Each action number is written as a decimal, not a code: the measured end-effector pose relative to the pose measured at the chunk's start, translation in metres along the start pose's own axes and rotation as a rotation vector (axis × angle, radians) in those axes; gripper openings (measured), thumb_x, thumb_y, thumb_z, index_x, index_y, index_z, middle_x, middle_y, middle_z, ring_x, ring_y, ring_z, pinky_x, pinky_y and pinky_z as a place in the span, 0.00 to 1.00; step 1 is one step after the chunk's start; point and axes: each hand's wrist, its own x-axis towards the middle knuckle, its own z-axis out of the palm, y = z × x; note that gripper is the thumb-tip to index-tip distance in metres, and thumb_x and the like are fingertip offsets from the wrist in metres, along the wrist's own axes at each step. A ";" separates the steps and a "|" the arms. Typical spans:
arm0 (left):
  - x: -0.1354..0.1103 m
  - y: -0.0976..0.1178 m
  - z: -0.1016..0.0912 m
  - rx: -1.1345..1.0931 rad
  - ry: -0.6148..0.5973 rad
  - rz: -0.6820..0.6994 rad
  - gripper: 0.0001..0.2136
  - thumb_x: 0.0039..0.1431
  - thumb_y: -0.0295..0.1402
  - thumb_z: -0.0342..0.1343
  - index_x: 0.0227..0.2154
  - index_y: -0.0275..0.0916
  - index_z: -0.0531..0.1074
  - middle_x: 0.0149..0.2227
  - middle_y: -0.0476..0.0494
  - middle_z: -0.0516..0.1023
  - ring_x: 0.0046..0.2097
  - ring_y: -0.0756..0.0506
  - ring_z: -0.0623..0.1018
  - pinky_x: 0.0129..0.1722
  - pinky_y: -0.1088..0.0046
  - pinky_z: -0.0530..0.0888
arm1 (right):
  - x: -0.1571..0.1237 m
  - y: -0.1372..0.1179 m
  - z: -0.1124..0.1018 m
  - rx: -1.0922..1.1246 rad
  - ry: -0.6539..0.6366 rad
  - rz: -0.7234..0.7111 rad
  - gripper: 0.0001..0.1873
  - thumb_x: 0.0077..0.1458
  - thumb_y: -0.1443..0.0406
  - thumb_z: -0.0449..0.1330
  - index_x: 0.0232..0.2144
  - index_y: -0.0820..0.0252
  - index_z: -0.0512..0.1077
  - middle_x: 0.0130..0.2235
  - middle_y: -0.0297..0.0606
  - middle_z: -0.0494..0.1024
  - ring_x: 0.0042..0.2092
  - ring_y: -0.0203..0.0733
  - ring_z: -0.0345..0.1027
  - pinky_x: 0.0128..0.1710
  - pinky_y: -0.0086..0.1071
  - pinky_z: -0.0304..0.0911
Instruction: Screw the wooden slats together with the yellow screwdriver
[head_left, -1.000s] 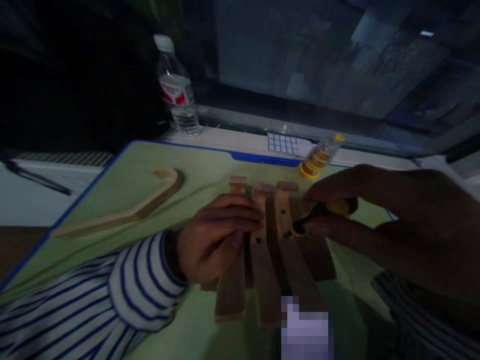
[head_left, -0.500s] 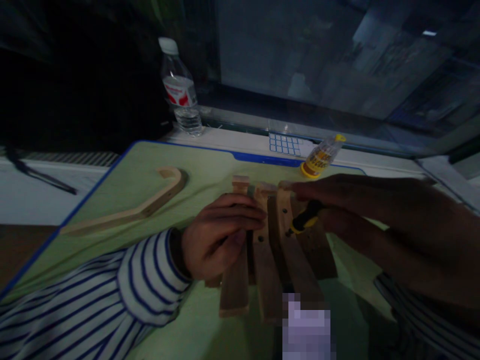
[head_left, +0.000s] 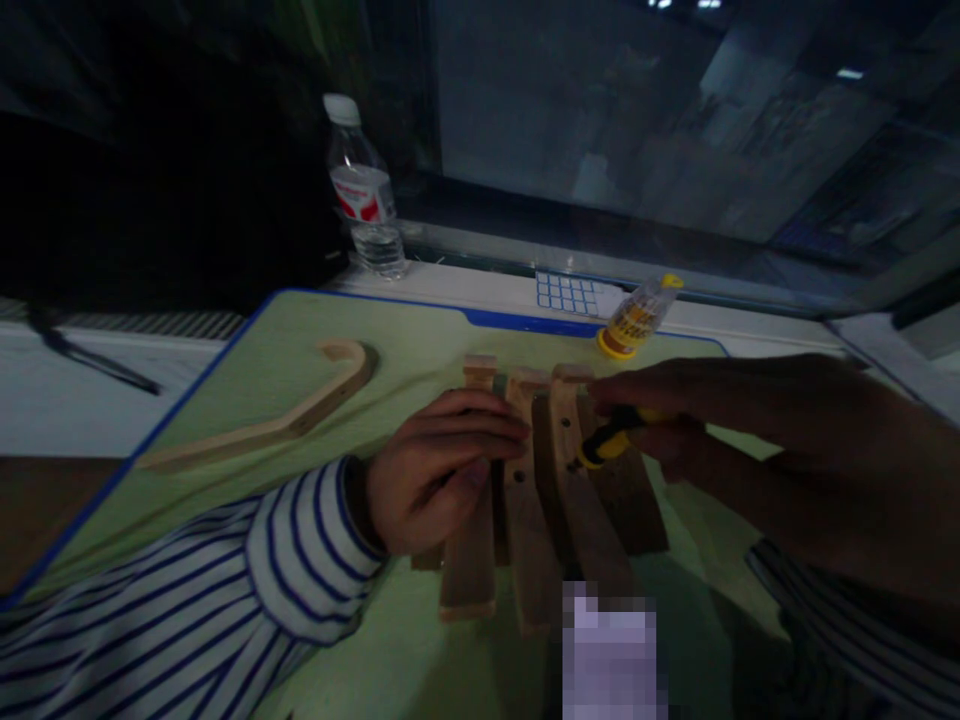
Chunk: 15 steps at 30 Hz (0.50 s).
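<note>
My right hand (head_left: 772, 460) grips a yellow-and-black screwdriver (head_left: 604, 440) by its handle. Its lower end meets the rightmost of three wooden slats (head_left: 592, 520), close to a dark screw; the tip itself is too dark to make out. My left hand (head_left: 435, 470) is closed over the left wooden slat (head_left: 471, 575), with fingertips reaching onto the middle wooden slat (head_left: 534, 550), which has a dark screw in it. All three slats lie side by side across a brown wooden board (head_left: 637, 510).
On the green table (head_left: 360, 650) with a blue edge lies a hooked wooden piece (head_left: 300, 415), left of my hands. A clear container with yellow ends (head_left: 637, 320) stands at the back. Behind, a water bottle (head_left: 367, 200) and a blue grid sheet (head_left: 566, 293) sit on the sill.
The camera view has shifted slightly. My right hand has turned a little on the screwdriver, showing more of its yellow handle. My left hand stays on the slats.
</note>
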 end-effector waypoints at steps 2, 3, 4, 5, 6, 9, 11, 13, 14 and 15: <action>0.001 0.000 0.000 -0.005 0.003 0.002 0.15 0.58 0.26 0.45 0.42 0.34 0.77 0.42 0.37 0.81 0.50 0.40 0.75 0.49 0.57 0.73 | 0.001 -0.001 -0.001 -0.004 0.009 0.018 0.19 0.60 0.64 0.55 0.53 0.45 0.70 0.48 0.30 0.80 0.42 0.41 0.77 0.41 0.29 0.72; 0.001 0.000 0.000 -0.008 0.005 0.003 0.15 0.59 0.25 0.45 0.42 0.34 0.77 0.42 0.36 0.81 0.49 0.40 0.75 0.49 0.57 0.73 | 0.001 -0.001 -0.001 -0.008 0.014 0.028 0.17 0.60 0.64 0.55 0.51 0.46 0.72 0.46 0.30 0.81 0.41 0.40 0.77 0.40 0.28 0.71; 0.001 0.000 0.000 -0.010 -0.001 0.002 0.15 0.59 0.25 0.45 0.42 0.33 0.77 0.42 0.36 0.80 0.49 0.40 0.75 0.49 0.57 0.73 | 0.001 -0.001 -0.001 -0.014 0.023 0.036 0.16 0.60 0.64 0.55 0.49 0.47 0.73 0.45 0.30 0.81 0.40 0.39 0.78 0.39 0.28 0.71; 0.000 0.000 0.000 -0.013 -0.002 0.001 0.15 0.59 0.25 0.45 0.42 0.33 0.77 0.43 0.36 0.80 0.50 0.40 0.75 0.49 0.58 0.73 | 0.002 -0.001 -0.001 -0.023 0.037 0.043 0.15 0.60 0.63 0.55 0.48 0.47 0.74 0.44 0.30 0.82 0.39 0.38 0.77 0.39 0.27 0.70; 0.000 0.000 0.000 -0.015 -0.001 0.001 0.15 0.60 0.26 0.45 0.42 0.34 0.77 0.43 0.36 0.80 0.50 0.40 0.74 0.49 0.58 0.73 | 0.002 -0.001 -0.001 -0.032 0.047 0.048 0.14 0.60 0.63 0.55 0.47 0.48 0.74 0.43 0.30 0.82 0.38 0.38 0.77 0.38 0.26 0.70; -0.001 -0.001 0.000 -0.028 -0.003 -0.010 0.15 0.61 0.27 0.45 0.43 0.35 0.76 0.44 0.37 0.80 0.50 0.40 0.74 0.49 0.57 0.73 | 0.004 -0.002 0.001 -0.039 0.040 0.044 0.10 0.60 0.63 0.56 0.41 0.52 0.76 0.40 0.31 0.82 0.35 0.37 0.77 0.33 0.26 0.68; -0.002 -0.001 0.001 -0.037 -0.008 -0.013 0.15 0.61 0.27 0.45 0.44 0.35 0.76 0.44 0.37 0.80 0.51 0.40 0.74 0.50 0.57 0.73 | 0.005 -0.003 0.002 -0.029 0.026 0.042 0.09 0.59 0.62 0.56 0.37 0.54 0.76 0.37 0.32 0.82 0.32 0.36 0.76 0.28 0.26 0.65; -0.002 -0.002 0.001 -0.040 -0.005 -0.011 0.15 0.61 0.27 0.45 0.44 0.35 0.76 0.44 0.37 0.80 0.51 0.40 0.74 0.50 0.57 0.73 | 0.006 -0.003 0.002 -0.020 0.027 0.042 0.09 0.59 0.62 0.56 0.37 0.56 0.76 0.34 0.33 0.82 0.30 0.35 0.75 0.27 0.26 0.63; -0.001 -0.002 0.001 -0.040 -0.002 -0.009 0.15 0.61 0.27 0.45 0.44 0.35 0.76 0.44 0.37 0.80 0.51 0.40 0.74 0.50 0.57 0.73 | 0.006 -0.002 0.003 -0.016 0.031 0.041 0.09 0.60 0.62 0.56 0.37 0.57 0.76 0.34 0.32 0.82 0.30 0.35 0.74 0.27 0.26 0.63; -0.001 -0.002 0.001 -0.039 0.001 -0.010 0.15 0.61 0.27 0.45 0.44 0.35 0.76 0.44 0.37 0.80 0.51 0.40 0.74 0.50 0.57 0.73 | 0.006 -0.002 0.003 -0.010 0.039 0.036 0.09 0.60 0.62 0.57 0.39 0.57 0.76 0.35 0.32 0.82 0.31 0.34 0.74 0.29 0.26 0.63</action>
